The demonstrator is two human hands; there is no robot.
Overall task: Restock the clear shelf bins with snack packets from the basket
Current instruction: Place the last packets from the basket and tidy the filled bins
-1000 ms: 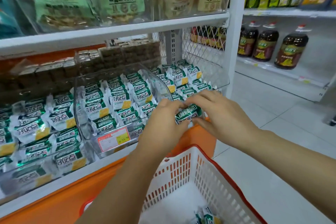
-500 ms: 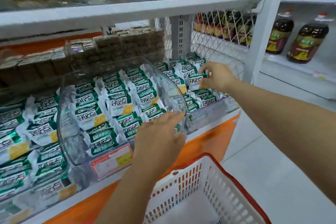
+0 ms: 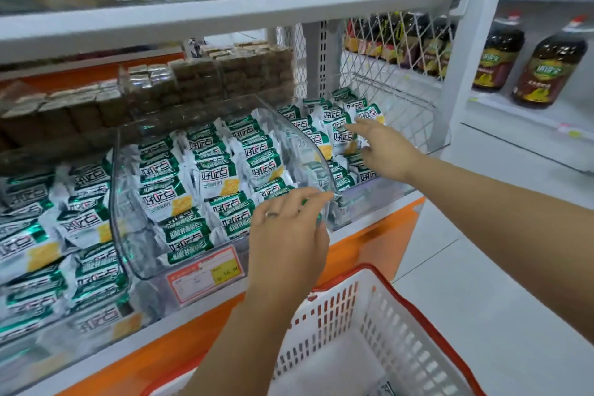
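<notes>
The right hand (image 3: 385, 151) lies released, fingers straight, on green-and-white foil snack packets (image 3: 340, 135) in the right-end clear plastic bin (image 3: 369, 199) on the white shelf (image 3: 193, 313). The left hand (image 3: 289, 235) curls at the front right corner of the middle clear bin (image 3: 128, 202); I cannot tell whether it grips a packet. The white slotted plastic basket with a red rim (image 3: 385, 283) sits below the shelf's front edge.

head view, close, angled down (shelf-facing)
</notes>
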